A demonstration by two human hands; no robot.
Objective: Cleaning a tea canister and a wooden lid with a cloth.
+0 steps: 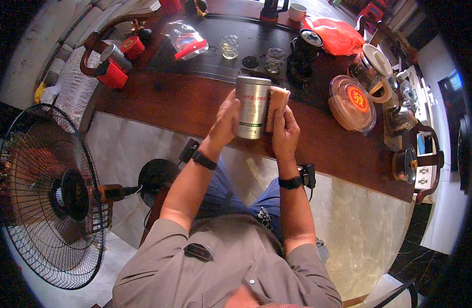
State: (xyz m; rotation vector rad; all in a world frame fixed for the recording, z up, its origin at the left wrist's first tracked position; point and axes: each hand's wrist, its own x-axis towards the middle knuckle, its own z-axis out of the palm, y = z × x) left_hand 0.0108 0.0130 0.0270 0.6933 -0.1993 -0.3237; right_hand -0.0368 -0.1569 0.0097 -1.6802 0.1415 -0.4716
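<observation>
My left hand (225,121) is wrapped around the side of a silver metal canister (253,111) with a lid and printed writing. The canister is upright in view, held above the near edge of the dark wooden table (174,102). My right hand (286,133) grips a tan block (278,103), perhaps a sponge or folded cloth, with the thumb on its near face. The block is against or very close to the canister's right side; contact cannot be made out. Beyond them are two glass cups, one (230,47) to the left and one (275,60) to the right.
A black tea tray (205,69) carries a clear plastic bag (186,40). Rightward are a red plastic bag (336,36), a lidded clear tub (351,104) and a glass pot (374,63). Red containers (112,73) stand far left. A floor fan (55,196) is beside me.
</observation>
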